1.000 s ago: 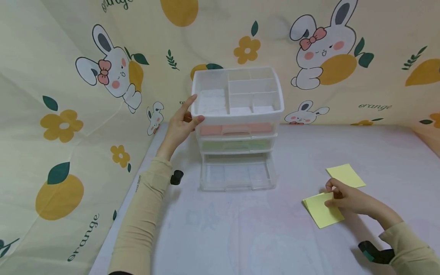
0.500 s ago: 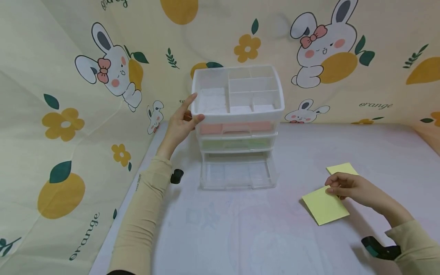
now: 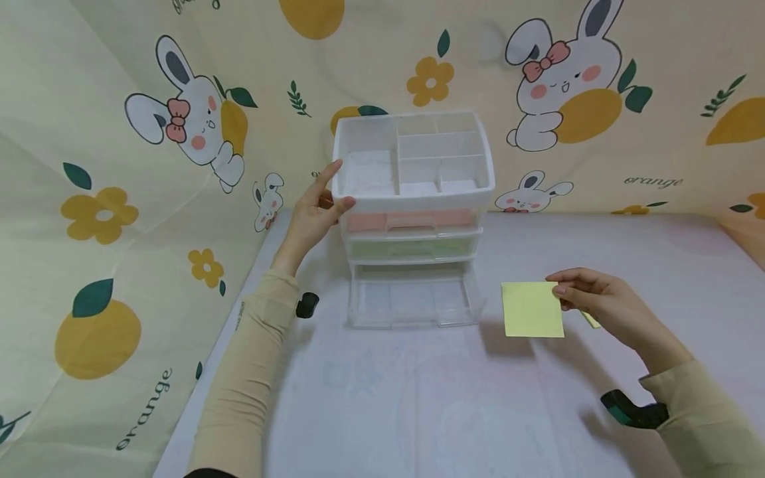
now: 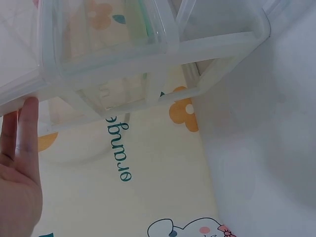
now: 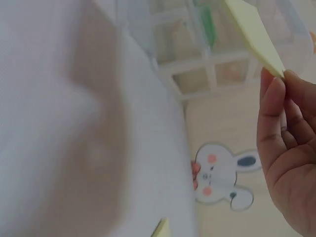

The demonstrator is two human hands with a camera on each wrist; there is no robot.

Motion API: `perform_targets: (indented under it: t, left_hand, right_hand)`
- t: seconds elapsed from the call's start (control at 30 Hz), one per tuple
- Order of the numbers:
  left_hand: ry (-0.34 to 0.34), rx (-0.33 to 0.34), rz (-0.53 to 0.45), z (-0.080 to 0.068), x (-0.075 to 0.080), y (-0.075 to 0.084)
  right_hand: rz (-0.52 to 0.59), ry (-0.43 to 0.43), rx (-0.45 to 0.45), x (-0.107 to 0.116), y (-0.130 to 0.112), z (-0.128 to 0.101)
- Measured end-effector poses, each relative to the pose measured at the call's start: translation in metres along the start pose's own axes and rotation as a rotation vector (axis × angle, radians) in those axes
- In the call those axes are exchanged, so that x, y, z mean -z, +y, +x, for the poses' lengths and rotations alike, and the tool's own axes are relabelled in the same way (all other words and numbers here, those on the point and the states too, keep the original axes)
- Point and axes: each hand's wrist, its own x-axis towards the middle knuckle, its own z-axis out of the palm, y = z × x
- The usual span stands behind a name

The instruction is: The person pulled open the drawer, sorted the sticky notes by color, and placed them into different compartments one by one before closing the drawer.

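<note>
A white drawer organizer [image 3: 412,204] with a divided top tray stands at the back of the table. Its bottom clear drawer [image 3: 370,312] is pulled out, while the two above are pushed in, one showing pink inside, the other green. My left hand [image 3: 311,222] holds the organizer's left front corner, thumb on the front rim and fingers along the side. Between right thumb and fingers, my right hand [image 3: 609,309] pinches a pad of yellow sticky notes [image 3: 532,309] by its corner, raised over the table right of the open drawer. The right wrist view shows the pad's thin edge [image 5: 256,42].
Another yellow sticky pad [image 3: 592,320] lies on the table, mostly hidden behind my right hand. A cloth backdrop [image 3: 675,153] with rabbits and oranges rises behind and to the left. The white tabletop [image 3: 418,405] stretches in front of the organizer.
My right hand has lifted the yellow sticky notes off the table and moved them up and left toward the drawer. The left hand stays on the organizer.
</note>
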Motion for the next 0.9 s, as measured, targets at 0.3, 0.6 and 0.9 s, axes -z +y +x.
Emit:
perform_targets:
  t: [0.3, 0.6, 0.9]
  left_hand:
    - [-0.006, 0.01, 0.003, 0.006, -0.003, -0.011]
    - [0.007, 0.002, -0.017, 0.015, -0.006, -0.033]
    - [0.014, 0.007, -0.023, 0.014, -0.005, -0.031]
  right_hand:
    - [0.255, -0.014, 0.123, -0.019, -0.026, 0.025]
    - [0.365, -0.003, 0.241, -0.048, -0.052, 0.057]
    - [0.353, -0.004, 0.199, -0.09, -0.074, 0.085]
